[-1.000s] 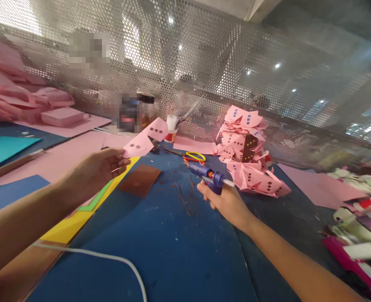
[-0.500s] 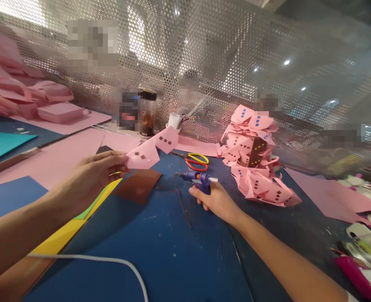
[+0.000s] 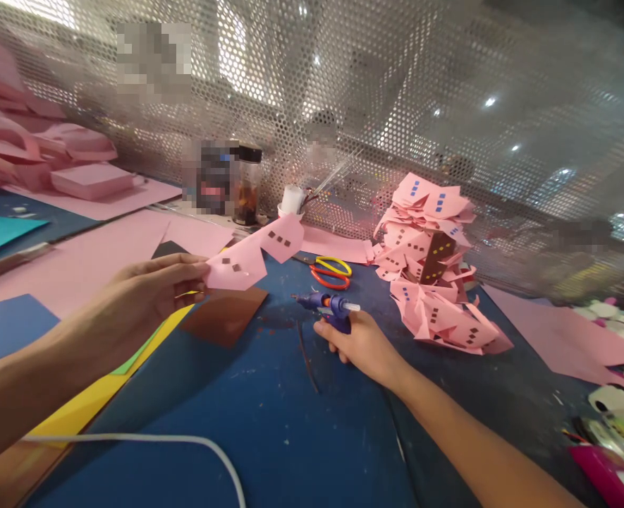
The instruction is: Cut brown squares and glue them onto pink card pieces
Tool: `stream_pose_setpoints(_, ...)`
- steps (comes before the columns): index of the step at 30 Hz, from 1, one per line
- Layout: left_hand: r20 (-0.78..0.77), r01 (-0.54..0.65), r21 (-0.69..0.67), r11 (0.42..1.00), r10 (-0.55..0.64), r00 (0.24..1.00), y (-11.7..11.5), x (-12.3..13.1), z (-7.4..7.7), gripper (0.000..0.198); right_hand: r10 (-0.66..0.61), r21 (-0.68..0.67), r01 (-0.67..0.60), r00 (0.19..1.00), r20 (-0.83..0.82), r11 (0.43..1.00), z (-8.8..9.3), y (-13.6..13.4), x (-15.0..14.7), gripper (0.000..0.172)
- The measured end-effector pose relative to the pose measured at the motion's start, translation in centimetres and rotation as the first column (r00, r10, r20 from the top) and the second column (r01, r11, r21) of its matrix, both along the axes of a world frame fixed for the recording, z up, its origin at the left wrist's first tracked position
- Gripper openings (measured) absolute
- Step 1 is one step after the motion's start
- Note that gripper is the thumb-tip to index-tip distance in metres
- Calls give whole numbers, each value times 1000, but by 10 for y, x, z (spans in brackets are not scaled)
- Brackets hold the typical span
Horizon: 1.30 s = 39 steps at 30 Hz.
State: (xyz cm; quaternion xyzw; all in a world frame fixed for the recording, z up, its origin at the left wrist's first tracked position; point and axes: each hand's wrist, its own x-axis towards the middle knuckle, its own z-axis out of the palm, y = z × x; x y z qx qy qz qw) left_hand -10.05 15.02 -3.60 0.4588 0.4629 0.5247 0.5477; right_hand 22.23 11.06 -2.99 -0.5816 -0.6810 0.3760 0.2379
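My left hand [image 3: 166,282] pinches the left end of a pink paper cutout [image 3: 242,267], which is held up above the table and carries small dark squares. In my right hand [image 3: 362,339] is a blue glue gun [image 3: 327,305] with a clear glue stick poking out of its back. Its nozzle points left, apart from the cutout. Below the cutout lies a brown sheet [image 3: 227,321]. Scissors [image 3: 330,271] with red and yellow handles rest just beyond the glue gun. To the right is a pile of pink paper pieces [image 3: 433,310] with blue, brown and yellow squares.
A perforated metal screen [image 3: 386,92] rises behind the blue table [image 3: 269,423]. Near it stand a dark-lidded jar [image 3: 247,187] and a white cup [image 3: 292,201]. Pink paper [image 3: 79,261] covers the left side. A white cable [image 3: 185,439] crosses the front.
The view has shifted slightly. Both hands keep their hold on the pink cutout and the glue gun, with little visible movement.
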Motion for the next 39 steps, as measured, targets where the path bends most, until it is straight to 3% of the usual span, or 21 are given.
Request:
stream_pose_setpoints(17,12,-15,-16,1000,15,1000,3,-2,-6,22,-40,29,38,995,86,999,-3,3,-4,26)
stream_pose_setpoints(33,-22,27,-29,999,-28,999,-4,2,2,19,-43,36,39,991,124,999,-1,6,-8,27)
stream_pose_setpoints(39,-25,3,-20,1000,-4,1000,-7,6,6,21,-54,24,53,997,63,998,-4,5,-5,28)
